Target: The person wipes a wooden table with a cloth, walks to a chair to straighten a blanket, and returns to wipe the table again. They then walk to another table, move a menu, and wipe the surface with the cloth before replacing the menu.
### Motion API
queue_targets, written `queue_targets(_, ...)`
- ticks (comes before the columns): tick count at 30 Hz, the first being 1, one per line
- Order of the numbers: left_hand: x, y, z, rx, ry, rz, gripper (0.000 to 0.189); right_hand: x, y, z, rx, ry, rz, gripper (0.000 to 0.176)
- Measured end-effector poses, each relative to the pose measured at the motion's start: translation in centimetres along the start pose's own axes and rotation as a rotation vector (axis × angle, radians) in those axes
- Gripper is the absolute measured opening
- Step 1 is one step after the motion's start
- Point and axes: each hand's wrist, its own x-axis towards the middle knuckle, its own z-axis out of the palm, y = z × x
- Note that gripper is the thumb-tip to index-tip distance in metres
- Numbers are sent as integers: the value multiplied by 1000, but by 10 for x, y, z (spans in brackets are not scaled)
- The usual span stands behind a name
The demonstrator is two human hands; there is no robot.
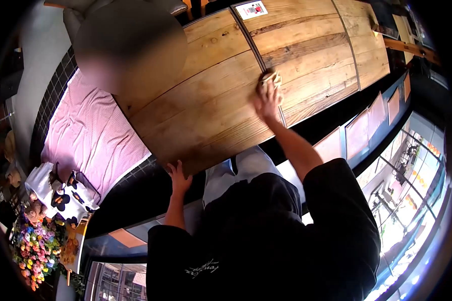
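Observation:
My right hand (267,103) presses a crumpled pale cloth (271,78) onto the wooden table (201,110), close to the dark seam between two tabletops. Its fingers curl over the cloth and hide part of it. At the table's near left corner, my left hand (178,175) rests on the edge with fingers spread and nothing in them.
A second plank tabletop (306,55) adjoins on the right, with a printed card (252,9) at its far edge. Pink fabric (93,130) lies left of the table, near colourful flowers (37,246). Seat-back panels (356,133) line the right. A blurred patch covers the upper left.

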Motion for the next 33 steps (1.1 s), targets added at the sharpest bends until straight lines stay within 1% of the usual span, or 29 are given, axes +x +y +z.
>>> queue_targets(1, -2, -1, 4, 12, 0, 10, 98, -9, -31, -5, -261, -226, -179, 72)
queue_targets(2, -3, 5, 2, -34, -6, -15, 95, -10, -81, -22, -96, -480, -75, 69)
queue_targets(3, -6, 13, -9, -75, -13, -37, 93, -26, -114, -41, 77, -603, -199, 65)
queue_targets(4, -5, 18, -17, -114, -21, -53, 90, -46, -147, -26, 243, -543, -370, 63)
queue_targets(6, -4, 16, -20, -148, -38, -64, 87, -69, -194, -21, 548, -337, -712, 62)
queue_targets(7, -3, 14, -18, -168, -48, -68, 85, -56, -202, -9, 533, -276, -835, 58)
queue_targets(9, -1, 13, -18, -188, -58, -84, 83, -5, -210, 23, 507, -155, -1080, 52)
queue_targets(10, 0, 11, -20, -197, -59, -93, 82, 47, -216, 29, 109, -451, -1062, 44)
queue_targets(12, -1, 15, -20, -214, -9, -89, 80, 140, -182, 25, 240, -200, -591, 45)
queue_targets(14, -3, 21, -19, -245, 36, -92, 79, 250, -135, 22, 151, -8, -372, 57)
queue_targets(15, -3, 23, -19, -269, 54, -92, 78, 276, -132, -13, 191, 77, -292, 54)
queue_targets(16, -2, 23, -18, -295, 71, -92, 77, 293, -135, -30, 231, 162, -213, 51)
queue_targets(17, -3, 22, -15, -306, 86, -95, 77, 300, -148, -4, 111, 207, -320, 50)
queue_targets(18, -3, 22, -11, -318, 99, -97, 76, 298, -161, 24, 60, 153, -341, 52)
queue_targets(20, 2, 19, -11, -323, 112, -93, 75, 238, -238, 34, -1, -62, -507, 56)
queue_targets(21, 3, 18, -11, -320, 105, -92, 75, 195, -274, 44, -28, -59, -650, 58)
queue_targets(24, -1, 20, -11, -359, 83, -104, 73, 75, -330, 58, -223, 280, -1027, 47)
queue_targets(25, 0, 19, -13, -377, 76, -104, 73, 43, -327, -2, 396, -161, -927, 45)
queue_targets(28, 1, 20, -12, -521, 113, -170, 75, 58, -301, 8, 235, -145, -1007, 48)
queue_targets(30, 0, 27, -12, -394, 157, -195, 80, 90, -257, 8, -145, -63, -1016, 55)
queue_targets(32, 0, 39, -19, -314, 175, -249, 85, 154, -227, -24, 64, -374, -420, 62)
queue_targets(33, 4, 47, -26, -298, 177, -294, 87, 177, -190, -10, -47, -256, -411, 65)
